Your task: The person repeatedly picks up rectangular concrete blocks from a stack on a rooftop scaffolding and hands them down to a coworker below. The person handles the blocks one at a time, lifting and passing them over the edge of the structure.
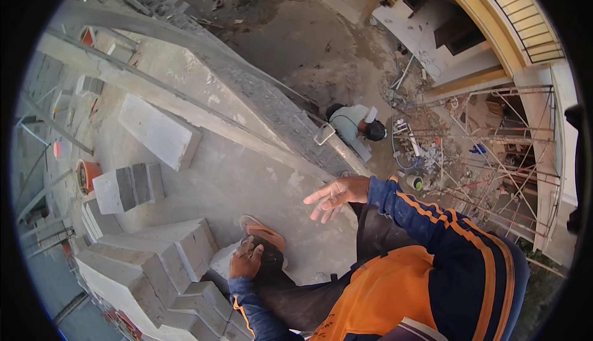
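Note:
My right hand is held out over the grey floor with its fingers stretched and nothing in them. My left hand is low, beside my dark trouser leg and a stack of pale grey blocks. Its fingers are loosely bent, with a gap between them, and I see nothing held. Below it, a rough pale block piece lies close by; whether the hand touches it, I cannot tell. My foot in a brown sandal stands on the concrete slab.
A long pale block and several stood-up blocks lie left, near an orange bucket. The slab ends at a raised edge; far below, another person bends over. Scaffolding stands at right.

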{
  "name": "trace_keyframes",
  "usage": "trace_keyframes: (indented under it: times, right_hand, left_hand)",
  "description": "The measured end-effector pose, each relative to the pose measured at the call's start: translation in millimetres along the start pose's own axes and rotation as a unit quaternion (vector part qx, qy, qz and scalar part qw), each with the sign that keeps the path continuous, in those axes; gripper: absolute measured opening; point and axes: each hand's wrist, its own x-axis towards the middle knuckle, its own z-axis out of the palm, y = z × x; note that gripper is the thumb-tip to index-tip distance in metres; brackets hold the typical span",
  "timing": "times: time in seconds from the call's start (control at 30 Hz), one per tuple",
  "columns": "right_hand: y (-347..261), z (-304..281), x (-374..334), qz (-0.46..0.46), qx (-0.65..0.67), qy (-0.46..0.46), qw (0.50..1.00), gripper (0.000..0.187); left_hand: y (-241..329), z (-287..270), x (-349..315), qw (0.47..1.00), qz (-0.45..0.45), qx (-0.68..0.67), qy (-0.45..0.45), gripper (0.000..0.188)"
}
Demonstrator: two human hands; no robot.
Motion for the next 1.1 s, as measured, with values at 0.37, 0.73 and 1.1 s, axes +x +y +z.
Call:
trace_keyframes:
  times: [0.37, 0.73, 1.1]
  right_hand:
    - [305, -223, -275, 0.149, 0.132, 0.662, 0.723, 0.055]
    - [321, -243, -280, 0.312, 0.005, 0.620, 0.720, 0.066]
    - [315, -333, -308, 0.212, 0.226, 0.637, 0.706, 0.089]
  left_hand:
    - [44, 37, 23, 0.987, 0.066, 0.144, -0.020, 0.050]
    - [112, 53, -8, 0.998, 0.060, -0.014, -0.019, 0.054]
    - [121, 58, -17, 0.992, 0.018, -0.120, -0.026, 0.058]
